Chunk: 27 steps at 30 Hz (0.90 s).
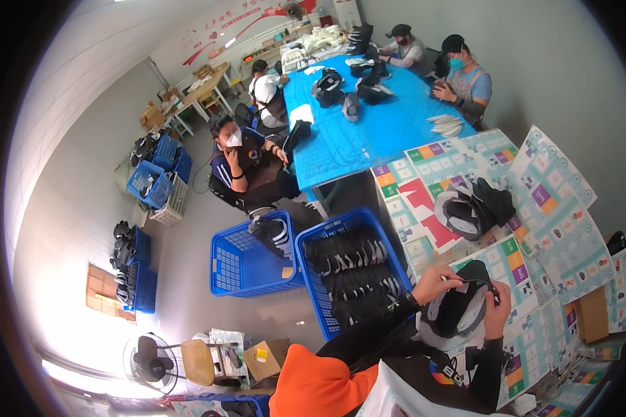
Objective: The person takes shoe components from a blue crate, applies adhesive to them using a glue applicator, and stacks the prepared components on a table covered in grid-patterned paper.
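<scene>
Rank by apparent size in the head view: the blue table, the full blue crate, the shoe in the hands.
1. Blue table, though farthest away.
2. Full blue crate.
3. Shoe, held by left hand and right hand.

Colourful printed sheets [549, 208] are spread over the bench [424, 243], a brown carton [594, 314] at its right, red wall signs [236, 21] behind.

Both forearms, in dark sleeves, rise from the lower edge and angle inward. The left hand [435, 281] is curled, fingers pinched closed in a grip. The right hand [497, 306] is raised beside it, fingers bent and clasped shut.
</scene>
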Each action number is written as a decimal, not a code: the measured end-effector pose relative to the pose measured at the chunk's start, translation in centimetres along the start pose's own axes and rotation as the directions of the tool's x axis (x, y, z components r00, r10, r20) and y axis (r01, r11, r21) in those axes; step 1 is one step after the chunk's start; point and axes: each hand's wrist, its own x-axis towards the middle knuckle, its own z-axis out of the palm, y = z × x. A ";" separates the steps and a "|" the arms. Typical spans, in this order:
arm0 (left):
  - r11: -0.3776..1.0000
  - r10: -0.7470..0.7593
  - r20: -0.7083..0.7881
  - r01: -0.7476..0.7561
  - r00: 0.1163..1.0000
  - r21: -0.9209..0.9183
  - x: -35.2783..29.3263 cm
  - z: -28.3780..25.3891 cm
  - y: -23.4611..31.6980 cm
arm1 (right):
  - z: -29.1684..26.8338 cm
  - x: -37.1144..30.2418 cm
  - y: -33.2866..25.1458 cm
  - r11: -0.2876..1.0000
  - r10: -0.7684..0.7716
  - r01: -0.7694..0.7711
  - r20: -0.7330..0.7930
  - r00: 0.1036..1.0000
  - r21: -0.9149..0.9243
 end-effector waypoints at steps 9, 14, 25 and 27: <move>0.978 -0.190 -0.051 0.185 0.980 -0.095 1.0 3.7 2.9 | -1.6 -1.4 -3.0 0.990 0.061 -0.077 -0.134 0.989 -0.115; 0.970 -0.219 -0.054 0.212 0.974 -0.116 2.0 5.2 2.6 | -2.1 -2.2 -3.9 0.983 0.063 -0.105 -0.257 0.964 -0.153; 0.615 -0.382 0.638 0.699 0.669 -0.365 3.8 1.8 7.0 | -6.2 -1.3 -1.6 0.551 0.531 -0.635 0.360 0.767 0.542; 0.618 -0.402 0.657 0.718 0.638 -0.320 4.5 1.3 6.3 | -5.5 -0.7 0.7 0.473 0.488 -0.618 0.398 0.777 0.627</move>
